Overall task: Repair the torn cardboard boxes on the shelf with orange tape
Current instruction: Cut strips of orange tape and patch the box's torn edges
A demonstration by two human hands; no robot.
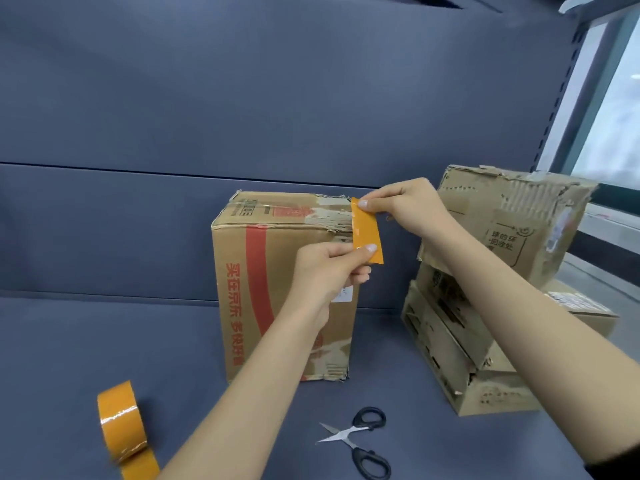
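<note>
While both hands' fingers (362,204) pinch the tape strip (367,237), it spans the box's (277,289) torn corner.

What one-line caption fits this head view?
Both hands, left hand and right hand, stretch a cut orange tape strip at the printed brown cardboard box's torn top corner.

Shelf surface (104,341) left of the printed box (277,306) lies open. Stacked torn boxes (485,306) block the right. Tape roll (121,424) and open scissors (363,441) occupy the front edge.
</note>
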